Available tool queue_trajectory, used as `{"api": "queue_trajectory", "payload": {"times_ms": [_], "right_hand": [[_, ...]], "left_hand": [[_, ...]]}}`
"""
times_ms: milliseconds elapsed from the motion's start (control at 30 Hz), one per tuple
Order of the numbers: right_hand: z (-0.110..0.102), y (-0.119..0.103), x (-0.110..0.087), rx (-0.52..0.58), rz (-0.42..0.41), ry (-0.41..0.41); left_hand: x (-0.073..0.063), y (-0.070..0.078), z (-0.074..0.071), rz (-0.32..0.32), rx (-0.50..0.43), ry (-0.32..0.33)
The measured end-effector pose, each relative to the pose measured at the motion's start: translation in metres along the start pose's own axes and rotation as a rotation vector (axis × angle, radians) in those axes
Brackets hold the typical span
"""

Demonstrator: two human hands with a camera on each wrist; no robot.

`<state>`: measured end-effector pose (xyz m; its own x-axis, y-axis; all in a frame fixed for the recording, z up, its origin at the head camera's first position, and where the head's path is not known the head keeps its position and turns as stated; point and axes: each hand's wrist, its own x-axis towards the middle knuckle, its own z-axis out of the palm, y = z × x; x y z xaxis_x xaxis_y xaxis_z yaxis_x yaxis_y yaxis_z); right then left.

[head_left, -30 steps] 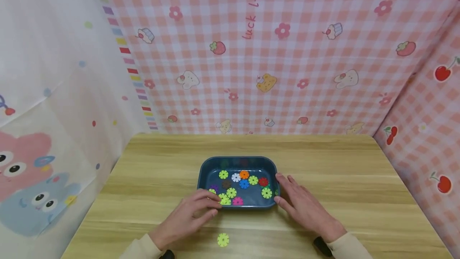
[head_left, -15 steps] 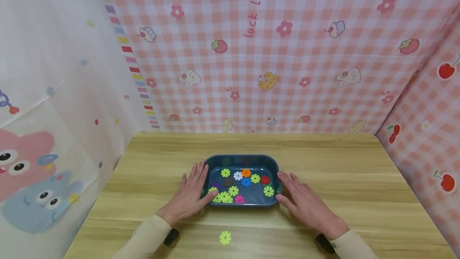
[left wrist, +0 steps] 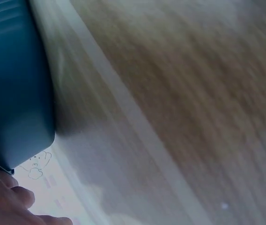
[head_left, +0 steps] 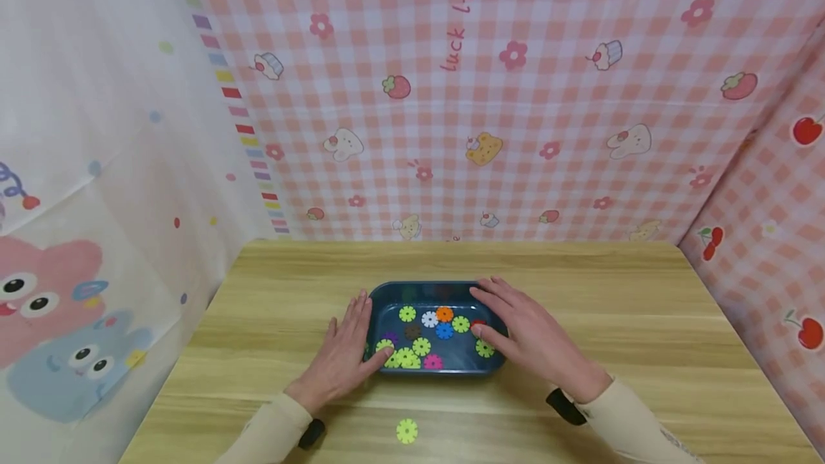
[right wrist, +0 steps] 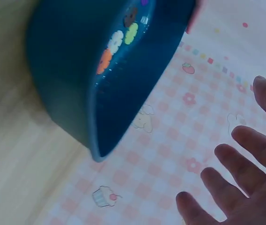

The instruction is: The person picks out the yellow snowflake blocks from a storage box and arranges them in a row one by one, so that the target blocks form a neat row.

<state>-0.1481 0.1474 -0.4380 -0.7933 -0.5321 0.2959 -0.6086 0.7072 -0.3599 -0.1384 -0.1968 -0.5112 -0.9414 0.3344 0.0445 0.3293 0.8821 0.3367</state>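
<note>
A dark blue rectangular tray (head_left: 438, 372) lies on the table, holding several flower-shaped plastic discs in yellow-green, white, orange, blue, brown, purple, red and pink. My left hand (head_left: 338, 360) touches its left side, fingers fairly straight along the outer wall and thumb reaching over the rim near the yellow-green discs. In the left wrist view, fingers (left wrist: 18, 194) show at the tray's corner. Over the tray's right end is my right hand (head_left: 531, 331), its fingers spread and holding nothing; the right wrist view shows them apart from the wall. It partly covers the red disc (head_left: 478, 324).
One yellow-green disc (head_left: 407, 431) lies on the wooden table (head_left: 580, 271) in front of the tray. A pink checked cloth (head_left: 548, 106) hangs behind the table, with printed cloths at both sides.
My left hand moved from the tray's near left corner to its left side. The tray shifted slightly right. My right hand left the right wall and rose over the tray's right end.
</note>
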Motion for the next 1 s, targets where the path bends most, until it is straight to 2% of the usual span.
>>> {"api": "queue_trajectory", "payload": {"times_ms": [233,533,767,1000], "right_hand": [[-0.011,-0.008,0.035,0.056,-0.02,-0.011],[-0.005,-0.01,0.071,0.114,-0.036,-0.147],[0.012,-0.004,0.091,0.235,-0.088,-0.289],[0.039,-0.006,0.112,0.244,-0.086,-0.411]], "left_hand": [[0.002,0.0,0.001,-0.002,-0.018,0.017],[-0.001,0.0,0.001,-0.002,-0.017,-0.001],[-0.001,0.001,0.002,-0.008,-0.051,-0.001],[-0.001,0.001,0.002,-0.024,-0.107,0.0]]}}
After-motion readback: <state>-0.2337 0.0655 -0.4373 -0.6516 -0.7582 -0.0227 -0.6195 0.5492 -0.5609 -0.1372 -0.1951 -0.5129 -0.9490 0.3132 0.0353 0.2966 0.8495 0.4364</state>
